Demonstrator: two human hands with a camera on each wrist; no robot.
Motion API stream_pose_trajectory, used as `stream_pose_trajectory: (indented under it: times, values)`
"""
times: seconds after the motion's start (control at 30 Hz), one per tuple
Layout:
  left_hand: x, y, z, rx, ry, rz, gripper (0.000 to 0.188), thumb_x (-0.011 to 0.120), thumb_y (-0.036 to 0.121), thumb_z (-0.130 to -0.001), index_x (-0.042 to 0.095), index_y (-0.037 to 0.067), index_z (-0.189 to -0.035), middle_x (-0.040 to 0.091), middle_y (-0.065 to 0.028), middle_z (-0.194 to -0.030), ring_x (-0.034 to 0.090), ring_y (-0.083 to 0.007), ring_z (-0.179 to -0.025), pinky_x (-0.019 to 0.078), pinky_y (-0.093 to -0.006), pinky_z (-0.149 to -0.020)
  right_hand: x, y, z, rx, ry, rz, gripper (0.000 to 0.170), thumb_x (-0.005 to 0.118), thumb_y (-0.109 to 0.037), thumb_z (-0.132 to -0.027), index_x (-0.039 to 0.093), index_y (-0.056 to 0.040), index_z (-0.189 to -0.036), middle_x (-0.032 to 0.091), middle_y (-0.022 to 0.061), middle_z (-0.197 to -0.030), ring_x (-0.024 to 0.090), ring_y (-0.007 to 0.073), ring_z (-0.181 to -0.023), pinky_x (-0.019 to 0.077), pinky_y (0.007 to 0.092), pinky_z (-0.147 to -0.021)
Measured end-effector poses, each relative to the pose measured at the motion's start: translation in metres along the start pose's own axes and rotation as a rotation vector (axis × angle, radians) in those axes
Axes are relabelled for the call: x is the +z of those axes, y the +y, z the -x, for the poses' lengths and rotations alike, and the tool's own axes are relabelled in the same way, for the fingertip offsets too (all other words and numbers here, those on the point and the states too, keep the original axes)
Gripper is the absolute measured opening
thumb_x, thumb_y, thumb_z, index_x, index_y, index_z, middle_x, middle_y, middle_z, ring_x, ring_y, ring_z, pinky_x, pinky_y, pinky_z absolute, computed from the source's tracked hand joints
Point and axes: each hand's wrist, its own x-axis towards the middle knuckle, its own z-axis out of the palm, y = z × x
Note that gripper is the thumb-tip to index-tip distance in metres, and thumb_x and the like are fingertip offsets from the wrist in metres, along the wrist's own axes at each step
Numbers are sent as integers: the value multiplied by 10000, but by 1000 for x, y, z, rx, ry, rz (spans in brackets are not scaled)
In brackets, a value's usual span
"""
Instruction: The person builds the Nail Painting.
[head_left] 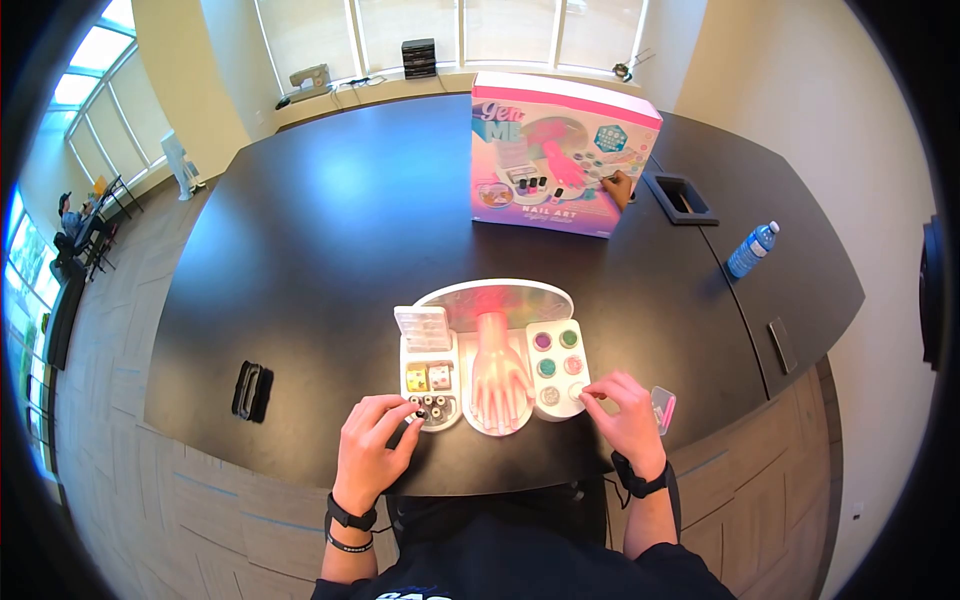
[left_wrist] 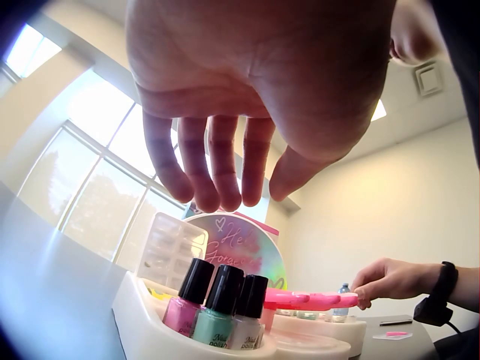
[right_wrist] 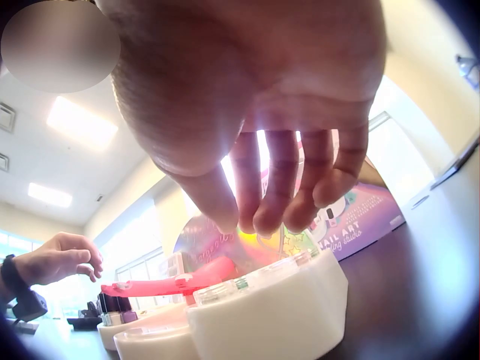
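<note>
A white nail art station (head_left: 467, 350) stands before me, with a pink model hand (head_left: 495, 375) lying palm down in its middle. My left hand (head_left: 375, 440) hovers over the station's left section, fingers loosely bent. Below those fingertips, in the left wrist view, stand nail polish bottles (left_wrist: 219, 307) with black caps, pink, green and pale. My right hand (head_left: 630, 415) is at the right section, its fingertips close over the small round pots (head_left: 546, 368) of purple, green, pink and silver. Nothing shows between the fingers of my right hand (right_wrist: 262, 112) in the right wrist view.
The pink product box (head_left: 560, 160) stands farther back. A water bottle (head_left: 753, 250) is at the right, near a table recess (head_left: 682, 197). A black case (head_left: 252, 391) lies at the left. Beside my right hand is a small clear-and-pink item (head_left: 663, 408).
</note>
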Motion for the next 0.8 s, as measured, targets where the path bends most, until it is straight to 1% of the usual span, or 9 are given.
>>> stream_pose_trajectory:
  times: [0.27,0.43,0.53,0.8]
  values:
    - [-1,-1,8,-60,7,-15,230,820,10,-860,760,27,-1081,727,-137,-1061,708,-347,-964,583,-432,-843,5,-4,4,-19,12,-35,74,817,-68,-910,772,-9,-918,753,112,-904,708,314,-857,563,413,-770]
    - [-5,-9,16,-161,41,-57,224,801,24,-892,748,16,-1109,714,-156,-1104,703,-376,-1020,576,-443,-887,6,-9,4,-27,10,-44,70,816,-61,-908,772,-9,-921,756,110,-897,710,309,-845,565,406,-762]
    - [-9,-17,19,-186,73,-109,236,806,40,-888,747,30,-1116,713,-133,-1111,692,-357,-1020,568,-436,-877,8,-9,5,-23,10,-55,70,816,-58,-908,770,-6,-921,756,109,-897,712,302,-838,566,400,-759]
    - [-31,-44,28,-334,137,-229,255,781,58,-916,723,32,-1162,704,-151,-1181,674,-385,-1101,551,-456,-950,11,-8,9,-9,30,-89,65,815,-42,-908,772,-3,-938,755,112,-897,720,290,-824,571,387,-743]
